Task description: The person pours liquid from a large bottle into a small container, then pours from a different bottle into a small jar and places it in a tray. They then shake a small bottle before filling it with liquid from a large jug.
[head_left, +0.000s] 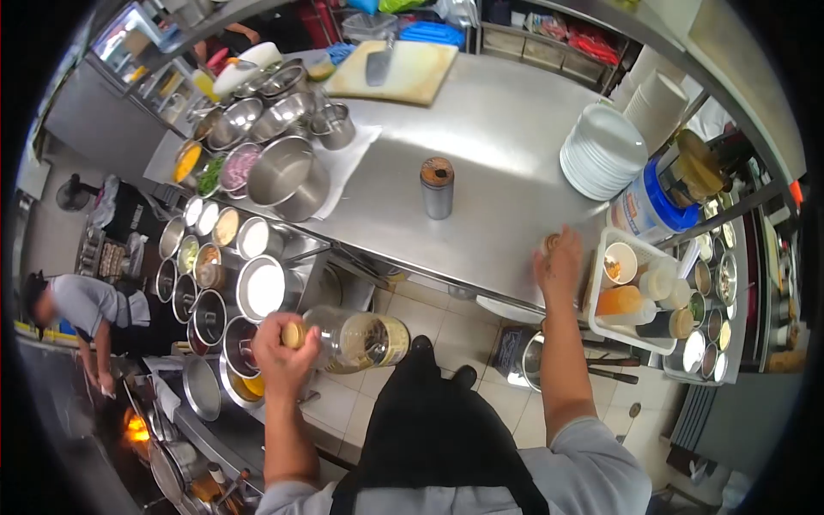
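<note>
My left hand (283, 350) is closed around the neck end of a large clear bottle (348, 337), beside its gold cap (293, 335). The bottle lies nearly sideways in the air over the floor; it has a yellowish label and some dark contents near its base. Over the right part of the steel counter (502, 219), my right hand (560, 264) has its fingers curled around a small thing with a round brownish top, mostly hidden by the fingers. A metal canister (439, 199) with a brown, stained top stands upright on the counter between my hands.
Stacked white plates (601, 153) and a white basket (635, 337) of sauce bottles are at the right. Metal bowls (287, 176) and ingredient pots (261, 289) crowd the left. A cutting board (403, 73) with a cleaver lies at the back. A co-worker (86, 305) stands near a flame (137, 427).
</note>
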A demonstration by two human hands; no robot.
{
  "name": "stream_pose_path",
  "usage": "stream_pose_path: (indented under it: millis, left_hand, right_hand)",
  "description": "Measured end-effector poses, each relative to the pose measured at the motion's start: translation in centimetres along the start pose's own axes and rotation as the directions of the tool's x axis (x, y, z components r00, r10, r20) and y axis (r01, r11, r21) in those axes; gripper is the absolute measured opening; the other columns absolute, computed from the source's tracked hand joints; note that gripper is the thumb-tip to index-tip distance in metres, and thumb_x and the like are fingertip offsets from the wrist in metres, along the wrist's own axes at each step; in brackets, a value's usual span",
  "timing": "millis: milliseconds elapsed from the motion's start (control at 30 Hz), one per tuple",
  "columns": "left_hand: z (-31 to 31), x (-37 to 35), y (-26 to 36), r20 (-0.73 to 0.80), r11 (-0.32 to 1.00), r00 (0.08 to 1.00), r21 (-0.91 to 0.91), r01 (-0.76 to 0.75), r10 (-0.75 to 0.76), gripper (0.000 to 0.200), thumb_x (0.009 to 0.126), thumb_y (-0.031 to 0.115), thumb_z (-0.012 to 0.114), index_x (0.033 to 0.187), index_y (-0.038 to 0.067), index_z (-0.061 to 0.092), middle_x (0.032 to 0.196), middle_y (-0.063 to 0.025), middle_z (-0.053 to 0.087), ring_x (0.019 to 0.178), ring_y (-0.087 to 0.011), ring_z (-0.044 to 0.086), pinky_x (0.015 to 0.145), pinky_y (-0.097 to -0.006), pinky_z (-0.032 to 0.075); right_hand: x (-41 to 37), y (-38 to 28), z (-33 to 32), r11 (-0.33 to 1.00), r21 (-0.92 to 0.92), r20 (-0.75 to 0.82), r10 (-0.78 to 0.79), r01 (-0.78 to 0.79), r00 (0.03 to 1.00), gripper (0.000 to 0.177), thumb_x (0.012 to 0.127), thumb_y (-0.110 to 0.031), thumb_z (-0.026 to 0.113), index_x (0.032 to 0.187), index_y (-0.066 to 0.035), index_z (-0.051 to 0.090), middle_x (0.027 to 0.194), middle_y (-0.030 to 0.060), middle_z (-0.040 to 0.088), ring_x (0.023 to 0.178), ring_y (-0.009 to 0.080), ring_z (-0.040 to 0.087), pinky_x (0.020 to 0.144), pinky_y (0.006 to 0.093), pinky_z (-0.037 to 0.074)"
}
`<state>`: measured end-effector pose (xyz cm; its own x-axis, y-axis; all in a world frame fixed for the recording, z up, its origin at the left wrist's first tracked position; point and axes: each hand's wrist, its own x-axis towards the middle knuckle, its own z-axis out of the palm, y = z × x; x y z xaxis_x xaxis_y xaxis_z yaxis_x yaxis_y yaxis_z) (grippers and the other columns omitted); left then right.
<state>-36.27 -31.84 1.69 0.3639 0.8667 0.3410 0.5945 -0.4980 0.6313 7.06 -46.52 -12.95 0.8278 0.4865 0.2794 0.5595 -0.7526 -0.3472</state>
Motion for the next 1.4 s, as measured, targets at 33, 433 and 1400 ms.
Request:
stream_pose_path:
  millis: [33,433,1400]
  left_hand:
    - [-0.9,1.6,3.0,-0.012,0.997,0.999,-0.069,0.033,-0.034,0.022,0.074,0.011,0.078,0.085,0.002,0.062,0.075,-0.0029,0.057,0.068,-0.0123,0.053,0.064,-0.0270,0.044]
    - [6.8,20.9,2.9,0.147,0.954,0.951,-0.171,-0.246,0.271,0.033,0.074,0.025,0.082,0.084,-0.001,0.064,0.079,-0.0156,0.063,0.067,-0.0295,0.060,0.065,-0.0367,0.048]
    - [30.0,16.2,0.4,0.148,0.809,0.956,-0.574,-0.125,0.253,0.100,0.071,0.015,0.088,0.146,-0.005,0.025,0.142,-0.0199,0.041,0.130,-0.0336,0.045,0.105,-0.0439,0.042]
  right_hand:
    - [0.6,0.4,0.4,1.000,0.012,-0.016,-0.011,0.011,1.000,0.071,0.075,-0.015,0.078,0.137,-0.001,0.046,0.140,0.0253,0.046,0.124,0.0436,0.050,0.105,0.0477,0.042]
    - [5.4,0.2,-1.1,0.986,-0.063,0.441,0.164,-0.152,0.882,0.058,0.080,-0.026,0.075,0.130,-0.005,0.055,0.126,0.0217,0.061,0.119,0.0367,0.059,0.098,0.0437,0.049]
    - [13.2,-26.8,-3.8,0.904,-0.078,0.740,-0.230,0.420,0.632,0.067,0.072,-0.038,0.084,0.126,-0.005,0.060,0.120,0.0175,0.065,0.106,0.0358,0.065,0.090,0.0421,0.052]
